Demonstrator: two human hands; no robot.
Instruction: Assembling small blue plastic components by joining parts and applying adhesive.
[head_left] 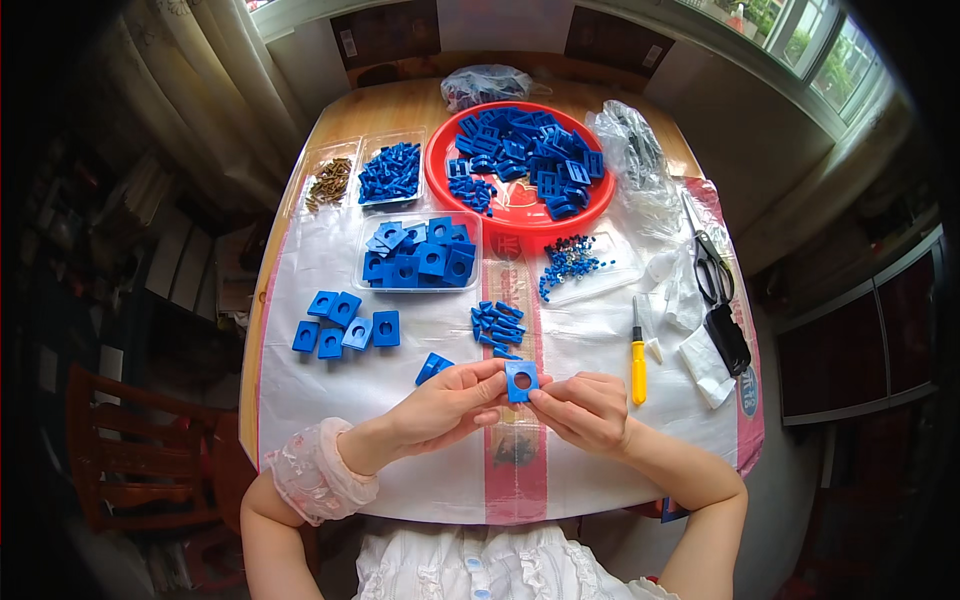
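Note:
Between the fingertips of both hands is a blue square plastic piece with a round hole [521, 367], held up over the table's near middle. My left hand [455, 402] pinches its left edge, and my right hand [585, 408] grips its lower right side. Just beyond my left hand lies another blue piece [433, 367], tilted. Farther off is a small heap of narrow blue plastic parts [497, 325]. Several similar holed square pieces [386, 329] lie to the left, and more fill a clear tray [475, 262] behind them.
At the back, a red basin [436, 190] holds blue parts. Nearby are brass-coloured screws [330, 184], a tray of small blue parts [390, 172] and tiny blue and black bits [570, 262]. On the right lie a yellow-handled screwdriver [639, 370], scissors [712, 270] and a black case [728, 340].

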